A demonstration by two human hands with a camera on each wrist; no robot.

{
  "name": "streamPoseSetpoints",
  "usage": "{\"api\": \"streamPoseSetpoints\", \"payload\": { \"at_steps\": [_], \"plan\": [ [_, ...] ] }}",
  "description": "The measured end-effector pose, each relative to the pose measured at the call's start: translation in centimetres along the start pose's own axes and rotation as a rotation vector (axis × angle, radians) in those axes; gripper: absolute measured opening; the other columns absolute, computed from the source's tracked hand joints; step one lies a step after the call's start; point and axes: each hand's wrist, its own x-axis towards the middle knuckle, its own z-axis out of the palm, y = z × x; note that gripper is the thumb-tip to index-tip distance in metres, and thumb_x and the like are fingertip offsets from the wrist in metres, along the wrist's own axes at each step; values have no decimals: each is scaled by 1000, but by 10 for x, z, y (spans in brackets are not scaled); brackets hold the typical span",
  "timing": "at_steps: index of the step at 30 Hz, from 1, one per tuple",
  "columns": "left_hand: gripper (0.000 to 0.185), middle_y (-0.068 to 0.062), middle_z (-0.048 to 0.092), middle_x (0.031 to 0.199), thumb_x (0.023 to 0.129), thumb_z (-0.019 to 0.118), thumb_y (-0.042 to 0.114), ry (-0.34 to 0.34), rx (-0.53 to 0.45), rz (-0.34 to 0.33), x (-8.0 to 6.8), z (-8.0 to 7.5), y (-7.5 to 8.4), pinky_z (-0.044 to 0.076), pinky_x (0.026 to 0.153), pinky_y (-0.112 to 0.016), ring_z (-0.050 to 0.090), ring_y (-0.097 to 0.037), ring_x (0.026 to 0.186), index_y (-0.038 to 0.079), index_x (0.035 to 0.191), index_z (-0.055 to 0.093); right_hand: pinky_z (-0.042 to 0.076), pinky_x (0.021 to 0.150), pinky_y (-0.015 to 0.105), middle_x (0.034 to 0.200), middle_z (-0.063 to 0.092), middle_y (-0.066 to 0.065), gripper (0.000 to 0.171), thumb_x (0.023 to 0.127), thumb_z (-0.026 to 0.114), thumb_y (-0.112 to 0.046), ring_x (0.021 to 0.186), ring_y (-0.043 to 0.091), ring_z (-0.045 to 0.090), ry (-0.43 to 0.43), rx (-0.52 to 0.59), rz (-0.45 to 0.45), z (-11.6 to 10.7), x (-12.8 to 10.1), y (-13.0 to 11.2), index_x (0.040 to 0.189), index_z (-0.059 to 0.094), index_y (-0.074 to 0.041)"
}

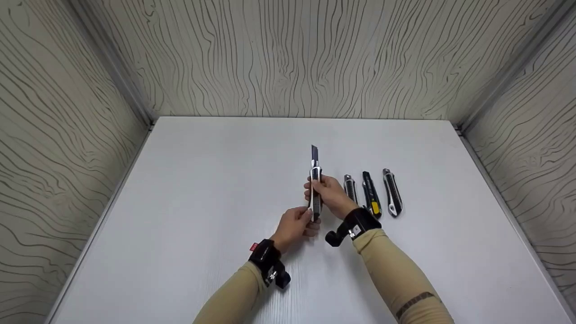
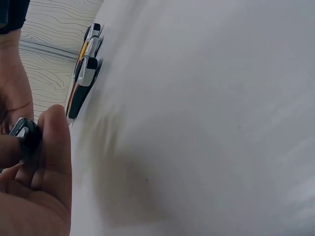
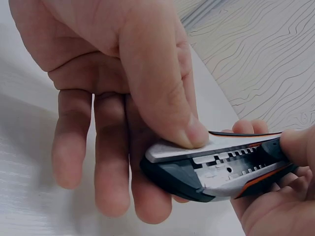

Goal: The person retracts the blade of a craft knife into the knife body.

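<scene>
The left hand (image 1: 294,225) is sitting nearest, low over the white worktop (image 1: 189,202), and its grip is pinching the back end of a knife (image 1: 316,189) between thumb and fingers. Just past it, the right hand (image 1: 332,194) is holding the middle of the same knife, with the thumb (image 3: 162,98) pressing flat on the top edge and the fingers (image 3: 108,162) lying under it. The knife is being held up off the worktop, near the middle, with its blade (image 1: 314,154) sticking out and pointing away from the person. To the right, three more knives are lying side by side on the worktop: a grey one (image 1: 350,187), a yellow one (image 1: 371,194) and a black one (image 1: 392,192). Wavy-lined walls (image 1: 288,58) are standing behind.
</scene>
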Motion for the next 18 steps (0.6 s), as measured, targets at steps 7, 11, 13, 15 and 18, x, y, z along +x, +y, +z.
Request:
{"api": "streamPoseSetpoints", "payload": {
  "at_steps": [7, 11, 13, 15, 18],
  "plan": [
    [28, -27, 70, 101, 104, 44, 14, 8, -9, 4, 0, 1, 1, 62, 74, -33, 72, -20, 82, -8, 105, 61, 57, 84, 26, 106, 60, 11, 39, 105, 39, -10, 86, 13, 64, -11, 3, -13, -1, -1, 0, 136, 35, 13],
    [28, -26, 70, 100, 103, 45, 15, 8, -18, -2, 0, 1, 1, 62, 74, -35, 71, -19, 81, -8, 106, 61, 57, 86, 27, 115, 59, 17, 38, 104, 39, -7, 89, 15, 64, -14, -11, -7, -2, 0, 0, 137, 36, 12],
    [27, -26, 70, 100, 103, 45, 15, 10, -21, -9, 0, 2, 1, 62, 74, -35, 71, -18, 80, -7, 105, 62, 57, 86, 27, 119, 57, 20, 38, 103, 40, -6, 91, 15, 64, -12, -21, 0, -2, -1, 0, 137, 37, 12],
    [28, -26, 69, 100, 103, 45, 15, 8, -25, -8, 1, 2, 1, 62, 74, -35, 71, -18, 79, -7, 105, 61, 56, 87, 27, 119, 57, 20, 38, 103, 40, -6, 91, 15, 64, -15, -26, 0, -2, -1, 0, 137, 36, 12],
    [28, -27, 69, 102, 104, 44, 16, 2, -49, -10, 1, 2, 0, 62, 74, -35, 71, -20, 81, -7, 106, 61, 56, 86, 26, 115, 59, 16, 39, 104, 39, -6, 89, 15, 64, -21, -24, -7, -2, -2, -1, 137, 35, 12]
  ]
}}
